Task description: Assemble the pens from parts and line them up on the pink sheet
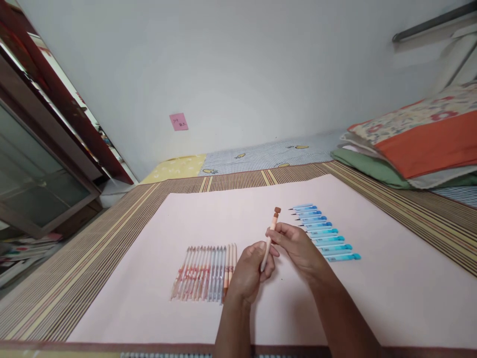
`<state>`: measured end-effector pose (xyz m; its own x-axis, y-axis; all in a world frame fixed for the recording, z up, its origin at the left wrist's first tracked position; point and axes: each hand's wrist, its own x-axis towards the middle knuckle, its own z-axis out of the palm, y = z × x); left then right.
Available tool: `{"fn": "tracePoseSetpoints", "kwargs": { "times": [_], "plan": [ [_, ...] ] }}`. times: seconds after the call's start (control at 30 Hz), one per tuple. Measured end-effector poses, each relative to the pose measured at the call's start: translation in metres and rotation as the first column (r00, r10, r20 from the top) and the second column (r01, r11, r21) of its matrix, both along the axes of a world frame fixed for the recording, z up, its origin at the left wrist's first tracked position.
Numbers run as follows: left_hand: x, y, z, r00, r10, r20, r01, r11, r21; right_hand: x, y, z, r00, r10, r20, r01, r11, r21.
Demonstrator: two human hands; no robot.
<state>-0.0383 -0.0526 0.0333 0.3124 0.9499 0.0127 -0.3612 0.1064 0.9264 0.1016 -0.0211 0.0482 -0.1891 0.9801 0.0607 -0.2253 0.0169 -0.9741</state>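
Between my two hands is a cream-coloured pen [274, 223] with a brown top, tilted with the brown end up and away from me. My left hand [251, 271] pinches its lower end. The fingers of my right hand [298, 246] close on its middle. Left of my left hand lies a row of slim pens [199, 273], clear ones with reddish and greyish parts; a few cream pens [231, 258] end the row, partly hidden by my left hand. To the right, a slanting row of blue pens [331, 238] lies partly behind my right hand.
A pale pink sheet [141, 278] lies under the pens on a striped mat [48, 283]. Folded bedding [421, 144] is piled at the right. A white wall [242, 74] with a pink note [179, 122] stands behind. At the left is a glass-panelled door [33, 174].
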Motion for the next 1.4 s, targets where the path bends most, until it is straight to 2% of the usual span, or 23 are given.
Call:
{"fn": "tracePoseSetpoints", "kwargs": {
  "times": [0.13, 0.23, 0.4, 0.5, 0.67, 0.8, 1.07, 1.2, 1.3, 1.4],
  "plan": [
    [-0.001, 0.001, 0.0, 0.998, -0.033, 0.059, 0.033, 0.999, 0.005, 0.003, -0.003, 0.003, 0.991, 0.086, -0.1, -0.088, 0.996, -0.009],
    [-0.001, 0.001, -0.001, 0.996, -0.037, 0.082, 0.037, 0.999, 0.001, 0.001, -0.005, 0.005, 0.987, 0.084, -0.135, -0.085, 0.996, -0.002],
    [-0.001, -0.001, -0.004, 1.0, 0.005, 0.016, -0.005, 1.0, 0.006, -0.003, -0.002, 0.004, 1.0, -0.004, -0.022, 0.004, 1.0, -0.007],
    [0.0, -0.001, -0.004, 0.999, -0.023, 0.032, 0.023, 1.0, 0.003, 0.001, -0.001, 0.002, 1.0, 0.027, -0.011, -0.027, 1.0, -0.008],
    [0.001, -0.001, -0.001, 0.992, -0.097, 0.086, 0.099, 0.995, -0.015, 0.011, 0.0, -0.001, 0.972, 0.017, -0.233, -0.019, 1.0, -0.006],
    [0.002, -0.001, -0.001, 0.991, -0.107, 0.085, 0.107, 0.994, 0.014, 0.01, 0.002, -0.005, 0.927, -0.004, -0.375, -0.025, 0.997, -0.075],
    [0.003, 0.0, 0.0, 0.999, -0.054, 0.005, 0.054, 0.999, -0.007, 0.008, 0.011, -0.012, 0.851, -0.17, -0.497, 0.099, 0.981, -0.166],
    [0.004, 0.0, 0.0, 0.998, -0.039, 0.039, 0.039, 0.999, -0.019, 0.009, 0.012, -0.011, 0.8, -0.226, -0.556, 0.123, 0.968, -0.217],
    [0.003, 0.003, -0.001, 0.994, 0.059, 0.087, -0.056, 0.998, -0.041, 0.006, 0.015, -0.018, 0.847, -0.237, -0.476, 0.159, 0.967, -0.2],
    [-0.005, 0.009, -0.004, 0.965, 0.235, 0.116, -0.225, 0.97, -0.089, 0.004, 0.023, -0.038, 0.952, -0.271, -0.146, 0.246, 0.954, -0.169]
  ]
}}
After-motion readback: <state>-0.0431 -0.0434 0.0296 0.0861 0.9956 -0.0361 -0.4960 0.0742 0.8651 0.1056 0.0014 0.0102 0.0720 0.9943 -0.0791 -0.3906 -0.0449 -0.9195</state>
